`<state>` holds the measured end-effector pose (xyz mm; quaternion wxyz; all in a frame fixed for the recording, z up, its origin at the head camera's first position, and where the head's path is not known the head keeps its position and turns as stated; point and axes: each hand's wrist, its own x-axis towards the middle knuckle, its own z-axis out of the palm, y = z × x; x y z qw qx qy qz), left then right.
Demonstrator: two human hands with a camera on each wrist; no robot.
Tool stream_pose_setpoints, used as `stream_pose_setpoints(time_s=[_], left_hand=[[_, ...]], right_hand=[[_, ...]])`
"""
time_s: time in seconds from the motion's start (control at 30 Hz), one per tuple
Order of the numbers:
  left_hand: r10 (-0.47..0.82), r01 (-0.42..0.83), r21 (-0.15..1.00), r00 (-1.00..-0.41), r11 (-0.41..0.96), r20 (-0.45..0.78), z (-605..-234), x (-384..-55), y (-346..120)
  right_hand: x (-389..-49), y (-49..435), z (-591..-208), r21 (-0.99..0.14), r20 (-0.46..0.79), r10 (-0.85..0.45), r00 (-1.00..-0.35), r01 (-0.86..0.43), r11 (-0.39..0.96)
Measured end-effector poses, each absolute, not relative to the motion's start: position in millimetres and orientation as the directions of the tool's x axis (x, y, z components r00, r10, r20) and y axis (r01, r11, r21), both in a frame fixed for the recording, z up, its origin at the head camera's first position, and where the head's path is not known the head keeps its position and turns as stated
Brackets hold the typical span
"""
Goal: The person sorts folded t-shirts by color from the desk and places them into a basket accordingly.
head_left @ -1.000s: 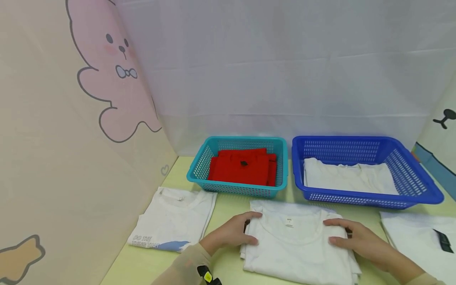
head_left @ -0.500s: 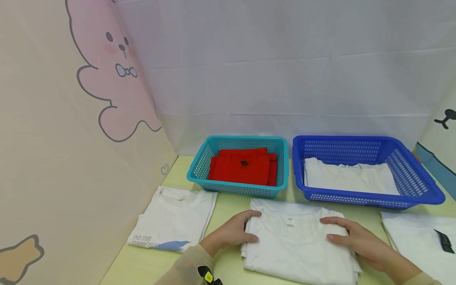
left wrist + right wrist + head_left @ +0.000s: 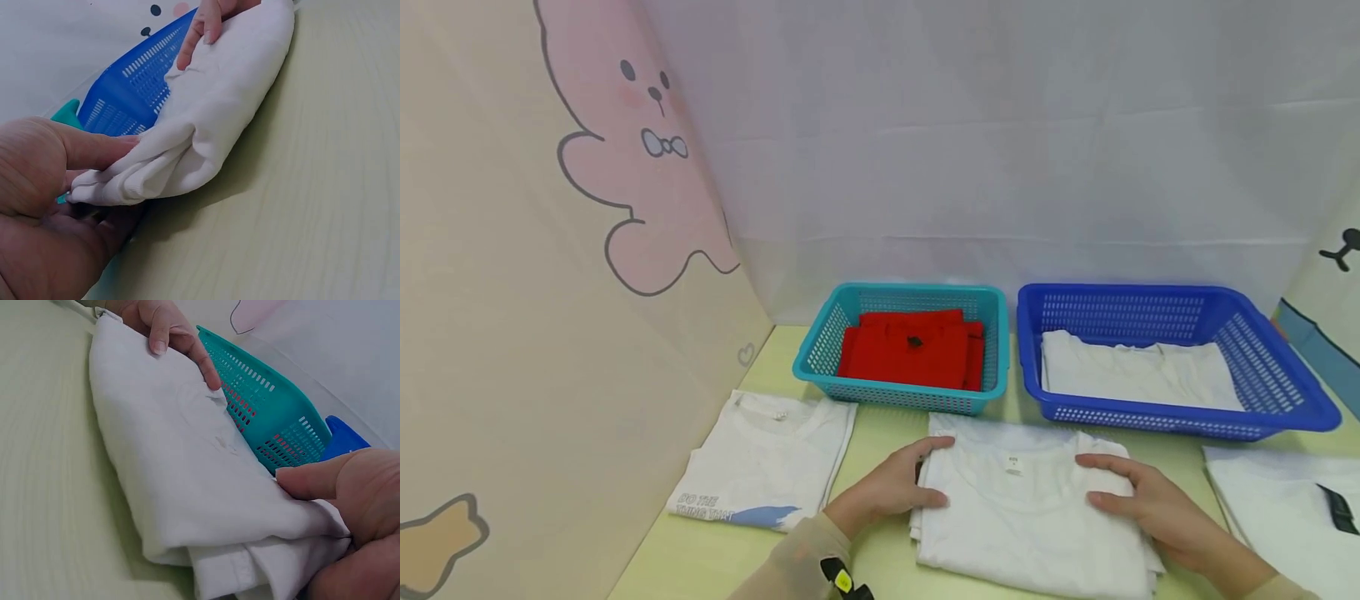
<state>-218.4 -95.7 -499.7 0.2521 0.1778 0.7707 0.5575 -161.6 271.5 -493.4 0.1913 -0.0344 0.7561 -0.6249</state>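
Note:
A folded white T-shirt (image 3: 1015, 521) lies in front of me, its round neckline and small label facing up and away. My left hand (image 3: 897, 485) grips its left edge, thumb on top; in the left wrist view the fingers (image 3: 112, 228) go under the folded layers. On the opposite edge, my right hand (image 3: 1157, 510) holds the shirt the same way, with the thumb over the top. The right wrist view shows several cloth layers (image 3: 269, 562) stacked at that edge, the undersides of the fingers partly hidden.
Behind the shirt stand a teal basket (image 3: 898, 396) of folded red clothes (image 3: 910, 358) and a blue basket (image 3: 1157, 417) with white clothes (image 3: 1138, 375). A printed white T-shirt (image 3: 767, 458) lies left; another white garment (image 3: 1277, 508) with a black tag lies right. A curtain (image 3: 985, 142) hangs behind.
My right hand has shifted slightly inward on the shirt's right side. The left hand keeps its hold, and the shirt and baskets stay nearly in place as the view tilts slightly.

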Motion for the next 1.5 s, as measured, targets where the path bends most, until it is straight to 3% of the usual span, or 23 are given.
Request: stream_pose_setpoints(time_s=[0.23, 0.5, 0.7, 1.0, 1.17, 1.5], left_hand=[[0.551, -0.005, 0.961, -0.818, 0.275, -0.163, -499.4, -219.8, -94.2], [0.588, -0.065, 0.98, -0.792, 0.188, -0.165, -495.9, -213.5, -95.3], [0.595, -0.068, 0.984, -0.789, 0.164, -0.154, -478.5, -199.0, -98.4], [0.587, -0.006, 0.986, -0.803, 0.168, -0.105, -444.8, -184.1, -102.4], [0.593, 0.06, 0.988, -0.804, 0.143, -0.037, -431.9, -186.4, -100.4], [0.608, 0.136, 0.989, -0.791, 0.062, 0.07, -417.3, -207.4, -79.7]], right_hand=[[-160.3, 270.0, -496.3, -0.935, -0.189, -0.194, -0.963, 0.116, 0.334], [-154.3, 268.8, -485.1, -0.872, -0.091, -0.188, -0.978, -0.013, 0.489], [-145.8, 265.9, -471.0, -0.849, -0.038, -0.2, -0.979, -0.074, 0.523], [-136.2, 267.9, -439.6, -0.824, -0.081, -0.184, -0.98, -0.037, 0.565], [-138.1, 276.7, -424.5, -0.82, -0.105, -0.175, -0.979, -0.014, 0.572], [-152.2, 303.5, -408.8, -0.825, -0.018, -0.154, -0.988, -0.072, 0.56]])
